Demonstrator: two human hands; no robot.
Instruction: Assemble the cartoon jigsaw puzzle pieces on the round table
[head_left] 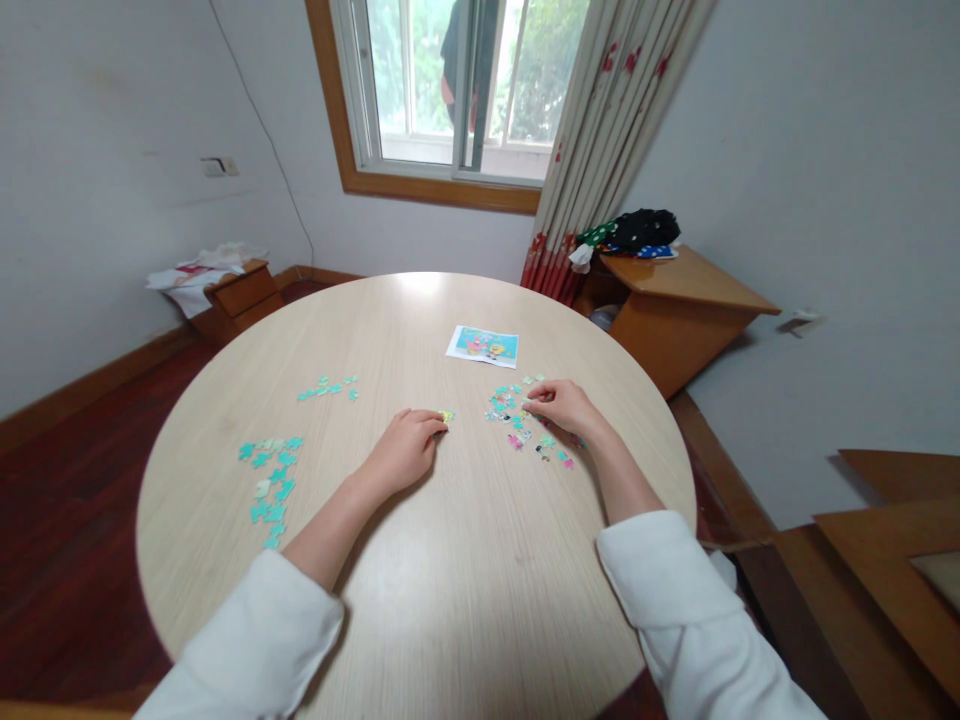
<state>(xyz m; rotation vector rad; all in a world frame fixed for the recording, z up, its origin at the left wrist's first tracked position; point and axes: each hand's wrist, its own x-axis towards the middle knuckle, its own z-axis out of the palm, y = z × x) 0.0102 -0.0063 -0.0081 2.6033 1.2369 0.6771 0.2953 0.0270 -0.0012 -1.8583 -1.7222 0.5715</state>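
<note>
My left hand (407,446) rests on the round table, its fingers curled and pressed at a small yellow puzzle piece (448,415) that shows past the fingertips. To its right, my right hand (567,406) is over the edge of a loose pile of puzzle pieces (504,402), thumb and forefinger pinched together on a small pale puzzle piece. The pile is mixed turquoise, pale green, pink and yellow. A printed picture sheet (484,346) with a pink and a yellow figure on turquoise lies just beyond the pile.
Turquoise and pale green puzzle pieces (279,474) lie at the left of the wooden table (465,600), with a smaller group of pieces (327,388) farther back. Behind stand a window, a curtain (592,150) and a wooden cabinet (675,300) with cloths on top.
</note>
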